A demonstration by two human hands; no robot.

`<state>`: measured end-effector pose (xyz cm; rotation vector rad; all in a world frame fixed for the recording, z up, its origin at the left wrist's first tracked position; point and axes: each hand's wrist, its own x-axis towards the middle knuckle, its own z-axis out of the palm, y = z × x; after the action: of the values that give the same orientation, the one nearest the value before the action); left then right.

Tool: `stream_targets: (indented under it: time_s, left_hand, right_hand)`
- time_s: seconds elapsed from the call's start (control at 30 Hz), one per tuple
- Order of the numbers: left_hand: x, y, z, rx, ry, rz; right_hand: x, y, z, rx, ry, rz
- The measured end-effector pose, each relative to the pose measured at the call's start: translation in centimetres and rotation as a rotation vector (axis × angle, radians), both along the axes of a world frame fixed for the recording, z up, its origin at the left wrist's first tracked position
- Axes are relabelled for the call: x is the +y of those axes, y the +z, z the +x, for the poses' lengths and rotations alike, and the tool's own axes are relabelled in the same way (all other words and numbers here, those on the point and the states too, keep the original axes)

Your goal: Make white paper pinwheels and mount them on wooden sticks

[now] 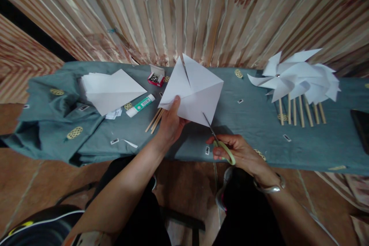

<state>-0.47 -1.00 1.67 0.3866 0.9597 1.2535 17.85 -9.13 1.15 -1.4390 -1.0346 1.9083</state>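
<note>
A white paper square (198,94) with crease lines is held over the cloth by my left hand (172,121), thumb on top and fingers beneath. One slit runs inward from the sheet's top corner. My right hand (235,150) grips green-handled scissors (223,150), and their blades meet the sheet near its bottom corner. Thin wooden sticks (155,120) lie partly hidden under my left hand. Just left of them rests a glue stick (140,105) with a green label. Behind it stands an opened small red box (156,78) of metal pins or tacks.
A stack of white paper sheets (112,91) lies on the left of the green cloth (268,138). Several finished paper pinwheels (300,77) on wooden sticks overlap at the right. A dark phone-like object (360,125) sits at the right edge. A striped curtain (184,15) hangs behind.
</note>
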Motion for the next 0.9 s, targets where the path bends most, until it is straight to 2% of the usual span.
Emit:
stream_targets:
  time_s: [0.17, 0.5, 0.9]
  left_hand:
    - [-0.03, -0.03, -0.07, 0.026, -0.009, 0.027]
    - [-0.86, 0.02, 0.36, 0.03, -0.049, -0.022]
    - [-0.78, -0.14, 0.28, 0.025, -0.057, 0.006]
  right_hand:
    - [0.05, -0.03, -0.09, -0.007, 0.005, 0.005]
    - [0.09, 0.28, -0.18, -0.044, 0.024, 0.091]
    - [0.12, -0.01, -0.47, 0.009, -0.037, -0.016]
